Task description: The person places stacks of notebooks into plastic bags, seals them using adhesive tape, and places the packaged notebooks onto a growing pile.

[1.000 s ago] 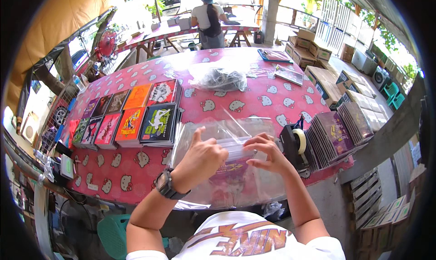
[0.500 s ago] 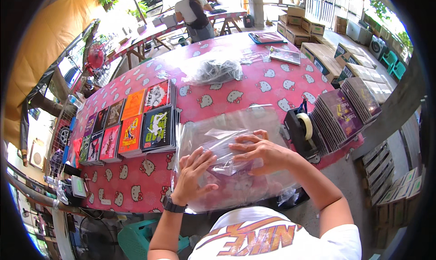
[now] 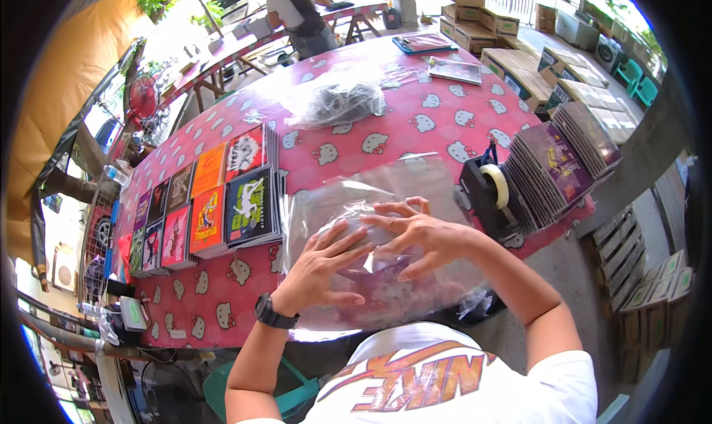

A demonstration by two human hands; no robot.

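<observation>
A stack of clear plastic sheets or bags (image 3: 415,287) lies on the pink patterned table in front of me. My left hand (image 3: 326,257), with a black watch (image 3: 276,313) on its wrist, rests on the plastic with fingers spread. Just right of it, my right hand (image 3: 415,235) also lies on the plastic, fingers apart and slightly bent. Shiny creases show around both hands. Something purple shows faintly through the plastic below the hands; I cannot make out what it is. Neither hand holds anything.
To the left stand rows of colourful stacked notebooks (image 3: 248,205). On the right are a black tape dispenser (image 3: 489,198) and stacked purple notebooks (image 3: 552,164). Crumpled plastic (image 3: 337,101) lies farther back. Cardboard boxes (image 3: 519,75) stand beyond; a person (image 3: 300,20) is at another table.
My left hand has slid slightly right and up over the plastic, closer to my right hand. The view has shifted a little. Both hands stay spread on the plastic.
</observation>
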